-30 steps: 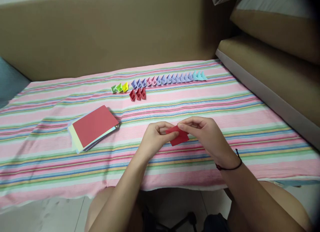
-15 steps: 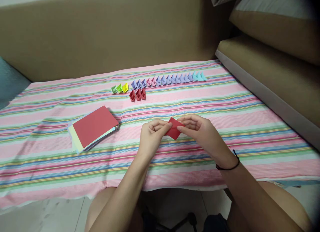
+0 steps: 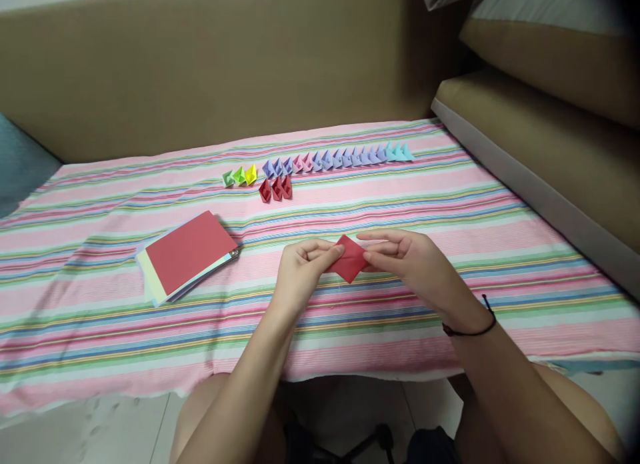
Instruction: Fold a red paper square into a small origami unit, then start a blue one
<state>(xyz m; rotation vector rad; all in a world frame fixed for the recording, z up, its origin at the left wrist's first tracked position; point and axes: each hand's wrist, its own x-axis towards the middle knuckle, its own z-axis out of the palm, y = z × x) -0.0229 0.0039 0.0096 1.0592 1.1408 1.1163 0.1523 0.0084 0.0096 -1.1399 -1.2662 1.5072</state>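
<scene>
A small red folded paper (image 3: 349,259), diamond-shaped from here, is held up between my two hands above the striped cloth. My left hand (image 3: 306,267) pinches its left corner, thumb on top and fingers behind. At the right corner, my right hand (image 3: 407,256) grips with thumb and fingertips, its index finger stretched out above. Beyond them stand three red paper boats (image 3: 277,189), with a long row of purple, pink and light blue paper boats (image 3: 345,158) behind. Green and yellow paper boats (image 3: 240,177) sit to their left.
A stack of coloured paper (image 3: 193,254), red sheet uppermost, lies at the left on the striped cloth (image 3: 125,344). The brown sofa back (image 3: 225,71) rises behind, and brown cushions (image 3: 540,157) are piled at the right. A blue cushion (image 3: 23,161) shows at the far left.
My right hand has shifted slightly right, its thumb sliding from the paper's face out to the right corner. My left hand keeps its pinch almost unmoved.
</scene>
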